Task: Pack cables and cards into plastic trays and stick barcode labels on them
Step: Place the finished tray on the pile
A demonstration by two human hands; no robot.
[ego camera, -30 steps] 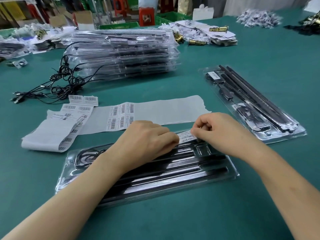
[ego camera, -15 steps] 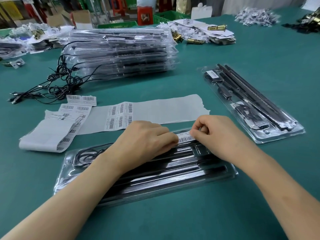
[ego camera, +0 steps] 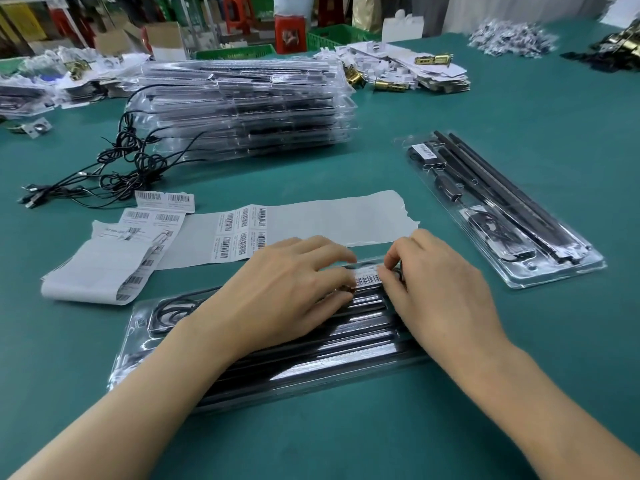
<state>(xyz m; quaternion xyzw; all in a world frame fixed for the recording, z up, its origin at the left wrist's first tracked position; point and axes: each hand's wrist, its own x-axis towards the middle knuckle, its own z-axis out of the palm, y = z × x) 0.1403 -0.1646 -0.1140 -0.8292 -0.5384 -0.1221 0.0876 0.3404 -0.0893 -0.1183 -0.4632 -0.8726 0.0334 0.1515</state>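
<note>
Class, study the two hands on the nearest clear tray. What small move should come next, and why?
Probably smooth the white barcode label flat with the right hand. That hand pinches the label's right end on the clear plastic tray, while the left hand rests on the tray beside the label, which looks placed but not yet pressed down.

Barcodes on label and sheet, print illegible.

A teal-covered table runs back to red stools, green crates and cardboard boxes.
</note>
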